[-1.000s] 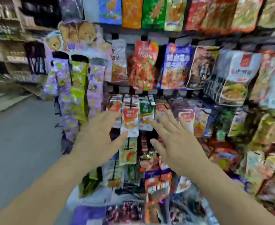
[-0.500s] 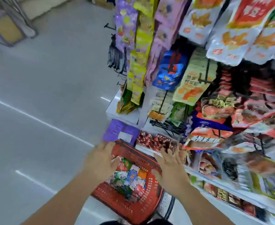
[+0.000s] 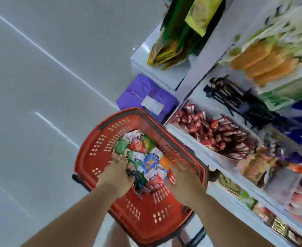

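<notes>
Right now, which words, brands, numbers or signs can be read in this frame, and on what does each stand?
No text is legible in this frame.
Snack packets in the red basket: printed characters, too blurred to read.
White label on the purple parcel: print too small and blurred.
Red packets beside the basket: smeared by motion, nothing readable.

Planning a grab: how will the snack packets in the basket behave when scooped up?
The snack packets look like thin pouches, so probably light and floppy. Piled loosely in the red basket, they likely slide over each other. Glossy wrappers may slip when pinched.
</notes>
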{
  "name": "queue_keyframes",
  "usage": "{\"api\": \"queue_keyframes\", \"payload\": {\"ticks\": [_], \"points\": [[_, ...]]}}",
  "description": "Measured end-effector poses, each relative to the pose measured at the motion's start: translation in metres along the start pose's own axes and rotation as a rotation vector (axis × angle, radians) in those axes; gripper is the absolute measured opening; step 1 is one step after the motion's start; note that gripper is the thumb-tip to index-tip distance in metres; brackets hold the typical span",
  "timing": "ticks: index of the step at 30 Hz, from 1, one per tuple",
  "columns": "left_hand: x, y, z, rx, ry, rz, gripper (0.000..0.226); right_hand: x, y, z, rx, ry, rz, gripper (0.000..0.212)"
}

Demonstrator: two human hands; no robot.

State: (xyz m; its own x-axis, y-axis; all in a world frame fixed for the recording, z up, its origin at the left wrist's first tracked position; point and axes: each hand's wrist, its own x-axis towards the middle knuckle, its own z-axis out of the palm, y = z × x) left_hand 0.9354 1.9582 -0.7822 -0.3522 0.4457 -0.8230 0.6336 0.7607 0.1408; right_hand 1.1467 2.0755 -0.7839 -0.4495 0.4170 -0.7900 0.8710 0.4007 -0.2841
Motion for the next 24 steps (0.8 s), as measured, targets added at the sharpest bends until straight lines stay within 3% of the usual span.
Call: {"api": "queue_keyframes", "payload": {"ticks": [3,10,16,19,21,24], "points": [[0.061,-0.022,0.047,0.067,-0.061,-0.070,0.079,0.077,0.011,0.060,0.038,-0.069,0.037,0.069],[0.163,-0.044,0.135,0.409,-0.254,-0.074,0.039,0.189,0.032,0.169,0.045,-0.145,0.075,0.081],[0.221,-0.068,0.170,0.753,-0.397,-0.010,0.064,0.229,0.026,0.219,0.083,-0.119,0.025,0.108],[0.235,-0.076,0.170,0.795,-0.422,0.042,0.067,0.237,0.009,0.240,0.004,0.003,-0.110,0.102],[0.236,-0.074,0.166,0.776,-0.462,0.137,0.061,0.240,-0.001,0.255,0.052,-0.015,-0.146,0.102],[0.235,-0.064,0.149,0.738,-0.522,0.245,0.061,0.247,-0.010,0.272,0.207,0.026,-0.007,0.106]]}}
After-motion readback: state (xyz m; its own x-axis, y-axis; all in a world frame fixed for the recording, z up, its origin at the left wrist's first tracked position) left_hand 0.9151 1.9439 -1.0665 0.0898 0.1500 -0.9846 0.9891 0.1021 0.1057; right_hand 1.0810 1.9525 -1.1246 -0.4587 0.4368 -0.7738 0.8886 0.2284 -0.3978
